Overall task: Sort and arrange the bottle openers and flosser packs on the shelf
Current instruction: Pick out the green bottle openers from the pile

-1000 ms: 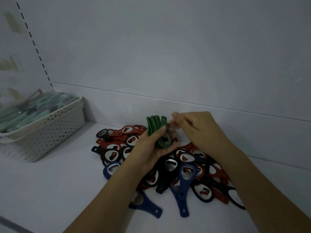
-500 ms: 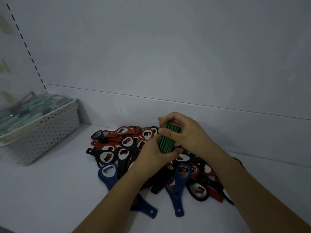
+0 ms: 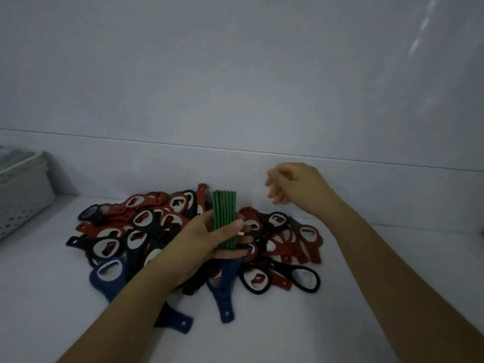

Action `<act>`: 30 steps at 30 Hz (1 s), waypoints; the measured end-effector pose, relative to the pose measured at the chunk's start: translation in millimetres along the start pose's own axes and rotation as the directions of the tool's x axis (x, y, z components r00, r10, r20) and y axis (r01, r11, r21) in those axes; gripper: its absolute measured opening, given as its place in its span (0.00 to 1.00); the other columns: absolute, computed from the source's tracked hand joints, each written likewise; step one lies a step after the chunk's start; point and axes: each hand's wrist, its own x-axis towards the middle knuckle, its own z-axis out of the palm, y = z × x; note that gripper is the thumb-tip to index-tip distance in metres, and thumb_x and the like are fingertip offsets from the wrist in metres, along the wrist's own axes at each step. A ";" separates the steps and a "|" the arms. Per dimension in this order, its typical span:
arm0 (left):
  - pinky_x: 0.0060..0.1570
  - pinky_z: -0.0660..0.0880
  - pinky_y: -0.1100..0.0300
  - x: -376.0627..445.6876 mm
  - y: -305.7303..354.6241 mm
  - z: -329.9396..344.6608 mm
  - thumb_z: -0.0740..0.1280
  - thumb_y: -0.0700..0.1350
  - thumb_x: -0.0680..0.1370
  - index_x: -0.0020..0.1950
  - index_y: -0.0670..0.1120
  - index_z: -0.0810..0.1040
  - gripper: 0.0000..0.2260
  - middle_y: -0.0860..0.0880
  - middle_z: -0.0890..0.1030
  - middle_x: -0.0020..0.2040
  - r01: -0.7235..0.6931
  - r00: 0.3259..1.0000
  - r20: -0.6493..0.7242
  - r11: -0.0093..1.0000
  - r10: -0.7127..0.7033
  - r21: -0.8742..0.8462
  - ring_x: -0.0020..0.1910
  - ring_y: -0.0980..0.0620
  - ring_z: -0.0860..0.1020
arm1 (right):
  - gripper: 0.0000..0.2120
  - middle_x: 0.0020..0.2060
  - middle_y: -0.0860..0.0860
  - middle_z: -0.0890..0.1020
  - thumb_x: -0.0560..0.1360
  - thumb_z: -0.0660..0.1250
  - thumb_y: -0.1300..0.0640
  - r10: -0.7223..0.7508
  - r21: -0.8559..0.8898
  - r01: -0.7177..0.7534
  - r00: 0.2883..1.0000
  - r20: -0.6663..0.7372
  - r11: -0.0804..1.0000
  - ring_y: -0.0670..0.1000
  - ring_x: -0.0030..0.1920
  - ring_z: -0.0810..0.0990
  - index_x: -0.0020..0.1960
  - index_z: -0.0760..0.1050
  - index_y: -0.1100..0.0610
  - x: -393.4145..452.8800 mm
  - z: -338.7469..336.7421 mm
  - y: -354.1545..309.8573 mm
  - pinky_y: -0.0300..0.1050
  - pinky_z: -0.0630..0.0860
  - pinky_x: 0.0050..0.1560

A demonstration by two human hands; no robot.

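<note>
Against the shelf's [image 3: 366, 297] rear wall [image 3: 235, 74], mixed bottle openers [image 3: 162, 226] lie heaped. Left hand [image 3: 209, 244] grips upright green openers [image 3: 224, 218]; right hand [image 3: 296, 187] hovers loosely curled, holding nothing. Perforated basket [image 3: 23, 195] at left edge.

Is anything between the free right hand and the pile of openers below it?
Nothing visible. The right hand hangs empty above the pile of bottle openers, with only open air between. The left hand grips the green stack off to the side.
</note>
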 end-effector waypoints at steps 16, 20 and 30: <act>0.41 0.83 0.53 9.4 -13.5 23.0 0.70 0.46 0.71 0.62 0.43 0.77 0.20 0.45 0.85 0.49 -0.200 0.974 -0.100 0.980 0.201 0.017 0.53 0.47 0.84 | 0.21 0.50 0.52 0.80 0.72 0.70 0.42 0.374 -0.669 -0.349 0.920 -0.113 0.656 0.54 0.52 0.78 0.55 0.77 0.57 -34.2 -10.8 86.9 0.49 0.74 0.55; 0.42 0.82 0.56 11.4 -7.7 22.5 0.69 0.45 0.73 0.62 0.43 0.77 0.18 0.45 0.85 0.51 -0.195 0.976 -0.100 0.981 0.193 -0.009 0.53 0.47 0.84 | 0.11 0.41 0.50 0.82 0.70 0.73 0.51 0.418 -0.511 -0.363 0.909 -0.009 0.779 0.52 0.45 0.80 0.49 0.83 0.56 -29.5 -18.0 78.4 0.51 0.77 0.55; 0.43 0.83 0.53 1.0 -0.8 25.2 0.65 0.48 0.77 0.67 0.40 0.73 0.21 0.40 0.82 0.60 -0.021 0.996 0.087 0.990 0.033 -0.142 0.56 0.40 0.82 | 0.08 0.39 0.49 0.84 0.74 0.69 0.59 -0.042 0.462 0.050 0.999 -0.028 0.885 0.44 0.34 0.78 0.52 0.81 0.57 -57.4 -27.3 9.1 0.34 0.74 0.35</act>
